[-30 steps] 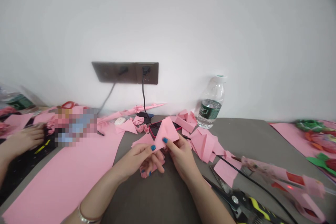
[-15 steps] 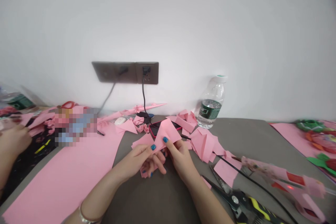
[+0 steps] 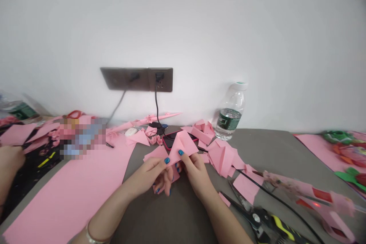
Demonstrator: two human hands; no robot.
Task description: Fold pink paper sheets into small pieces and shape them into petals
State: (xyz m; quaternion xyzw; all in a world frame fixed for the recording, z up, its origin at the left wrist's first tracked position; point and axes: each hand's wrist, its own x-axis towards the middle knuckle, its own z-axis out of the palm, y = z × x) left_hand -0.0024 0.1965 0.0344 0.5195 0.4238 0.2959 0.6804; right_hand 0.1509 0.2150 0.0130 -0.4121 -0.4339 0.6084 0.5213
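Observation:
A folded piece of pink paper (image 3: 183, 144) is held up between my two hands, its peak pointing away from me. My left hand (image 3: 156, 173) pinches its lower left corner between thumb and forefinger, with the other fingers curled beneath. On the right side, the thumb of my right hand (image 3: 194, 171) presses on the paper's face while the fingers sit behind it, partly hidden. Under and behind the paper lie a phone with a red-pink edge (image 3: 167, 142) and more pink paper pieces (image 3: 153, 153).
Folded pink papers (image 3: 223, 156) lie to the right, near a water bottle (image 3: 228, 116). Pliers (image 3: 257, 219) and a pink glue gun (image 3: 320, 202) with a black cord are at front right. A long pink sheet (image 3: 77, 194) covers the left. Another person's hand (image 3: 11, 160) is at far left.
My left hand's lower fingers have curled in under the paper. The held paper has barely moved. At far left, the other person's hand has shifted left, with a pink sheet now showing above it.

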